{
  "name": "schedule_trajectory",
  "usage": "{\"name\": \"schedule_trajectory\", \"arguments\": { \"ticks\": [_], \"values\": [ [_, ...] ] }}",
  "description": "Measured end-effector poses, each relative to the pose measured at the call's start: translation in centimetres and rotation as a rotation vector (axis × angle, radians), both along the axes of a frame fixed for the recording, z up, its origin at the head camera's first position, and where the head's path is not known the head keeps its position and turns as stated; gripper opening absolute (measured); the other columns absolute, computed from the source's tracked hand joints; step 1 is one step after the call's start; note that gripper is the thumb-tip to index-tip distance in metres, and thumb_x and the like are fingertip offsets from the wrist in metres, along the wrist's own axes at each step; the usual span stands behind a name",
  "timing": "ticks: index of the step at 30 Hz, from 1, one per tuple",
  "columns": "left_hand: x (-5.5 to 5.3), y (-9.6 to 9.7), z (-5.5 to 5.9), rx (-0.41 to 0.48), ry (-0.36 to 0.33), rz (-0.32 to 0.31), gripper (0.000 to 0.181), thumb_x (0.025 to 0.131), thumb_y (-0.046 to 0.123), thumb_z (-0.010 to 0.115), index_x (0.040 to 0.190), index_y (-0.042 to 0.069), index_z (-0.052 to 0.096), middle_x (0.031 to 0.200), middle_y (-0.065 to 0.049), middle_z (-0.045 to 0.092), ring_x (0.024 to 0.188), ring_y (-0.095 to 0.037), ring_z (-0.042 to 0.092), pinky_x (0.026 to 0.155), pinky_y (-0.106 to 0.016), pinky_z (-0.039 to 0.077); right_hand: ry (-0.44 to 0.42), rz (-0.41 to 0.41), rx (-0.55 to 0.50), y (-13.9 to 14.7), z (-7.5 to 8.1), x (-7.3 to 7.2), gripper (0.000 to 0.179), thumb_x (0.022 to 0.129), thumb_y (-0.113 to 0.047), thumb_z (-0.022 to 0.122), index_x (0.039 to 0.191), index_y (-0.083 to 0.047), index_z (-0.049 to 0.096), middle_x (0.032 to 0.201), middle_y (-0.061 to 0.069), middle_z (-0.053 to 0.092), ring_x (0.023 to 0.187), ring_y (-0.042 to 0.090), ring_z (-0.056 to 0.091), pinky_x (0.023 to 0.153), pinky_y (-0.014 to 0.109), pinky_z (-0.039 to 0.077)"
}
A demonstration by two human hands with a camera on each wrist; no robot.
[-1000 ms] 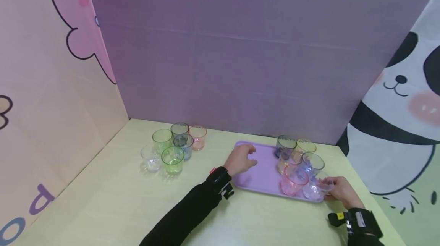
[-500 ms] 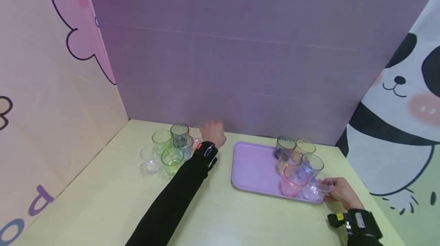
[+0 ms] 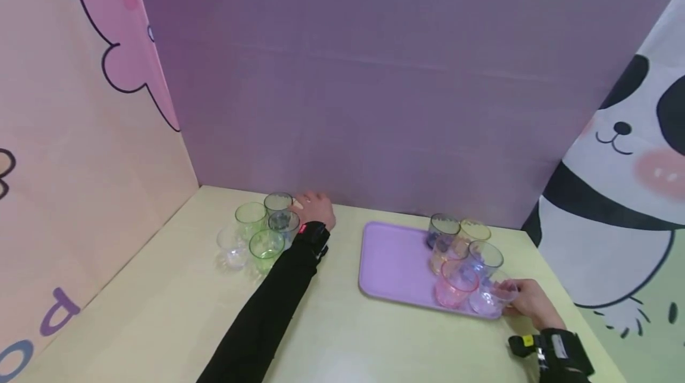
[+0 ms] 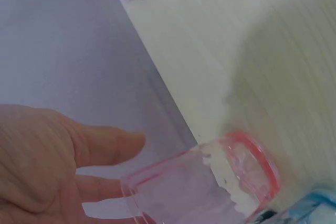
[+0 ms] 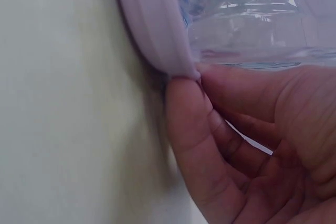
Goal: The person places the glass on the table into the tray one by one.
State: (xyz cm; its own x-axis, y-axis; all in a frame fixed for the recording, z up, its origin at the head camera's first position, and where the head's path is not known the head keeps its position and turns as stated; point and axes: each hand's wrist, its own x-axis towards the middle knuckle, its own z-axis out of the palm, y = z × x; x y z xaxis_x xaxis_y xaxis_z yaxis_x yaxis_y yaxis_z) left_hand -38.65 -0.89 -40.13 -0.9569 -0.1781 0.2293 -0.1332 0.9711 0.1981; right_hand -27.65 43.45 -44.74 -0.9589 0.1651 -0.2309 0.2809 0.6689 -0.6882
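Observation:
At the back of the left cluster, my left hand (image 3: 314, 209) reaches over a pink-rimmed glass (image 4: 205, 182). Its thumb stands apart from the glass while the fingers extend to the rim, partly behind it; the hand covers this glass in the head view. My right hand (image 3: 532, 301) pinches the near right corner of the lilac tray (image 5: 157, 24) between thumb and fingers. Right beside those fingers stands a clear glass (image 3: 489, 297) on the tray. A pink glass (image 3: 456, 288) is next to it, and a blue glass (image 3: 486, 258) stands behind.
Also on the tray are a dark glass (image 3: 443, 231), a yellow-rimmed glass (image 3: 475, 231) and a pale amber one (image 3: 444, 255). Left on the table stand two green glasses (image 3: 266, 249), a dark glass (image 3: 278, 203), a blue glass (image 3: 283, 225) and a clear glass (image 3: 232, 249). A purple backdrop (image 3: 342, 103) rises behind.
My left hand has moved from above the tray leftward to the pink-rimmed glass at the back of the left cluster. The right hand keeps its pinch on the tray corner.

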Motion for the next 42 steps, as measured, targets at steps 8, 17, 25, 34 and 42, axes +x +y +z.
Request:
{"name": "schedule_trajectory", "arguments": {
  "ticks": [8, 17, 25, 34, 42],
  "values": [
    [-0.3, -0.2, -0.8, -0.048, 0.115, 0.043, 0.037, 0.088, 0.023, 0.040, 0.118, 0.006, 0.053, 0.121, -0.025, 0.048, 0.116, -0.045, 0.040, 0.091, -0.056, 0.033, 0.034, 0.009, 0.002, 0.1, 0.0, 0.2, 0.047, 0.072, -0.032, 0.072, 0.099, 0.006, 0.062, 0.090, 0.013, 0.064, 0.069, 0.015, 0.056, 0.061, 0.032, 0.053],
    [-0.6, -0.6, -1.6, -0.071, 0.104, 0.039, 0.036, 0.089, 0.023, 0.041, 0.116, 0.005, 0.054, 0.122, -0.025, 0.048, 0.115, -0.044, 0.040, 0.091, -0.056, 0.034, 0.024, 0.002, 0.017, -0.1, -0.2, 0.1, 0.046, 0.073, -0.031, 0.072, 0.099, 0.005, 0.062, 0.088, 0.011, 0.064, 0.069, 0.016, 0.055, 0.060, 0.031, 0.052],
    [-1.2, -0.5, -1.7, -0.111, 0.197, -0.045, 0.029, 0.083, 0.020, 0.048, 0.104, 0.002, 0.058, 0.107, -0.024, 0.054, 0.103, -0.038, 0.047, 0.087, -0.050, 0.037, 0.040, -0.002, 0.023, -0.1, -0.2, 0.1, 0.039, 0.076, -0.028, 0.069, 0.095, 0.005, 0.062, 0.081, 0.006, 0.062, 0.067, 0.016, 0.053, 0.057, 0.030, 0.050],
    [-2.3, -0.2, -2.7, -0.120, 0.387, -0.091, 0.032, 0.077, 0.016, 0.056, 0.101, -0.004, 0.057, 0.095, -0.021, 0.057, 0.088, -0.034, 0.052, 0.079, -0.043, 0.041, 0.029, -0.003, 0.024, 0.1, -0.1, 0.0, 0.044, 0.074, -0.032, 0.070, 0.099, 0.004, 0.062, 0.091, 0.013, 0.063, 0.071, 0.017, 0.055, 0.060, 0.031, 0.051],
    [-2.4, 0.3, -3.5, 0.033, 0.420, -0.139, 0.041, 0.071, 0.009, 0.061, 0.105, -0.011, 0.051, 0.094, -0.023, 0.058, 0.086, -0.034, 0.057, 0.071, -0.042, 0.050, 0.037, 0.002, 0.010, 0.0, -0.3, 0.1, 0.045, 0.073, -0.031, 0.071, 0.099, 0.005, 0.062, 0.092, 0.013, 0.063, 0.071, 0.016, 0.056, 0.059, 0.030, 0.052]
  ]
}}
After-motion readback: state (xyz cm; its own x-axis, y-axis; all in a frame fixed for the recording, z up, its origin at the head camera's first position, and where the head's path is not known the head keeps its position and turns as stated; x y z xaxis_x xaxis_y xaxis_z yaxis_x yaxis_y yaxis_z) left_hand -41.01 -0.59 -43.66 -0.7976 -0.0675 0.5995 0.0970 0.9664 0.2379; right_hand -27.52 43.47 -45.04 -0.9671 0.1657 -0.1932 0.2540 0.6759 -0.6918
